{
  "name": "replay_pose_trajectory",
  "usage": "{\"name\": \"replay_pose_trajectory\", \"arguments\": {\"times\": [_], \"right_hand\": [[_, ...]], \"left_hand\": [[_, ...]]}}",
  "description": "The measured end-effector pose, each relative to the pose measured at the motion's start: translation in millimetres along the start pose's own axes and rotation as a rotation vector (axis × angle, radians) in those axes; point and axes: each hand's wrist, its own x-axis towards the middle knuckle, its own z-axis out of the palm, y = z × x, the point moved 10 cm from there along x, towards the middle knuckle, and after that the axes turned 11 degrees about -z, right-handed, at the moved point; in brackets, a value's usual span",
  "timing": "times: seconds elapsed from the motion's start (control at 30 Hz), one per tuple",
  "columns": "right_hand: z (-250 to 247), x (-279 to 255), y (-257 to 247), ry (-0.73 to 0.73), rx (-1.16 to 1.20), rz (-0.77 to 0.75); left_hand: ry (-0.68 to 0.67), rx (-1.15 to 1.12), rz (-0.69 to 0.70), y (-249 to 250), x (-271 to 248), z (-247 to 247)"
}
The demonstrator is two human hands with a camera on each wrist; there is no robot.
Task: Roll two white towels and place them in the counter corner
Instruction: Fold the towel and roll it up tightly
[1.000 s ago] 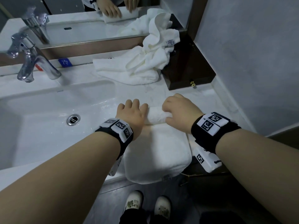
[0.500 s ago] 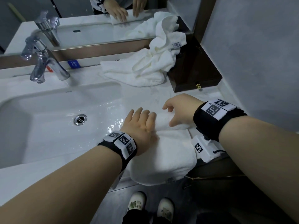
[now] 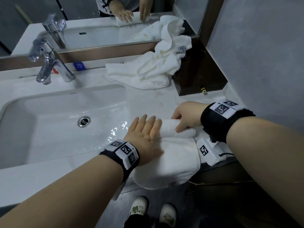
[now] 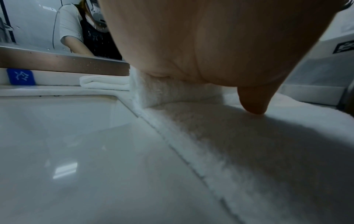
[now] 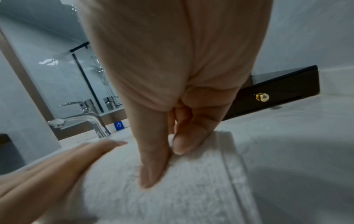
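A white towel (image 3: 169, 158) lies flat on the counter to the right of the sink, its near end hanging over the front edge. Its far end is wound into a short roll (image 3: 177, 132). My left hand (image 3: 144, 134) lies flat with straight fingers on the roll's left end, the palm (image 4: 210, 45) above the roll (image 4: 172, 94). My right hand (image 3: 184, 117) curls over the right end, the thumb on the near side and the fingers behind (image 5: 168, 160). A second white towel (image 3: 153, 69) lies crumpled at the back by the mirror.
The sink basin (image 3: 49, 129) and chrome faucet (image 3: 49, 63) are on the left. A dark wooden box (image 3: 200, 74) with a brass knob (image 5: 262, 97) fills the back right corner, partly under the crumpled towel. A grey wall (image 3: 263, 55) bounds the right.
My left hand's fingers have gone from curled over the roll to lying straight on it. The right hand keeps its hold, and the roll has grown thicker.
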Motion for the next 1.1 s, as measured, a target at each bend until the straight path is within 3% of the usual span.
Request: {"name": "replay_pose_trajectory", "arguments": {"times": [0.27, 0.6, 0.77, 0.97, 1.03, 1.1], "right_hand": [[4, -1, -5, -0.006, -0.039, 0.068], [5, -4, -14, 0.067, -0.162, 0.048], [10, -5, -16, 0.114, -0.199, 0.034], [17, -6, -17, 0.194, -0.233, 0.000], [20, -8, -16, 0.231, -0.226, -0.002], [22, -12, -16, 0.285, -0.220, -0.009]], "left_hand": [[0.016, -0.025, 0.027, 2, -6, -2], [-0.035, -0.021, -0.062, 12, -6, -9], [-0.052, -0.006, -0.040, 21, -7, -9], [0.057, -0.109, 0.035, 23, -2, -31], [0.017, -0.167, 0.043, 16, 7, -38], [-0.118, -0.194, 0.005, 4, 16, -34]]}}
